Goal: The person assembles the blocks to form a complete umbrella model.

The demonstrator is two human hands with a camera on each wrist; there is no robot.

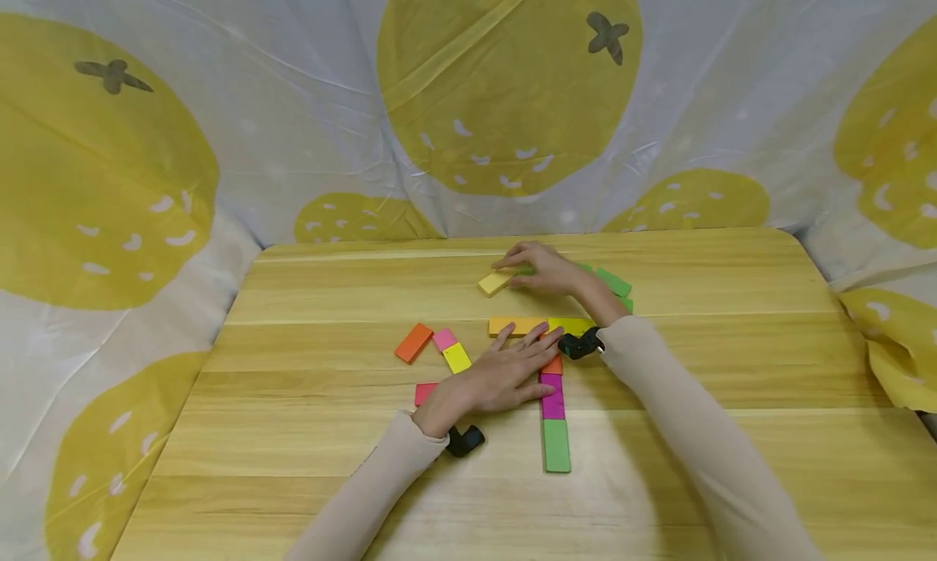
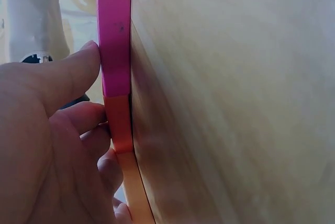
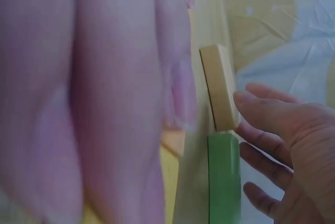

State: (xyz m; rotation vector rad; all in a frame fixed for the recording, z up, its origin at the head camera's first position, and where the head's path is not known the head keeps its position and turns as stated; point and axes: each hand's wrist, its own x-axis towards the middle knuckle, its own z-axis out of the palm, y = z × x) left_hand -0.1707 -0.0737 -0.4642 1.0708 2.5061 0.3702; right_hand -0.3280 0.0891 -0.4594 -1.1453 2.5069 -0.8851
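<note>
My right hand [image 1: 545,270] is over a pale wood-coloured block [image 1: 494,284] near the table's back, index finger along its far edge. In the right wrist view the thumb tip sits just over that block's top edge, fingers loosely extended. A green block [image 3: 224,177] lies end to end with it, partly under the hand. My left hand [image 1: 505,378] spreads flat, its fingertips touching the side of a column of blocks: a magenta block [image 2: 114,41], an orange-red block [image 2: 119,124] and a light orange block [image 2: 137,187]. A green block [image 1: 556,445] ends the column.
An amber block [image 1: 505,327] and a yellow block [image 1: 569,327] form a row across the column's top. More green blocks [image 1: 613,283] curve round behind the right wrist. To the left lie orange [image 1: 414,343], pink [image 1: 444,339], bright yellow [image 1: 457,357] and red [image 1: 424,393] blocks.
</note>
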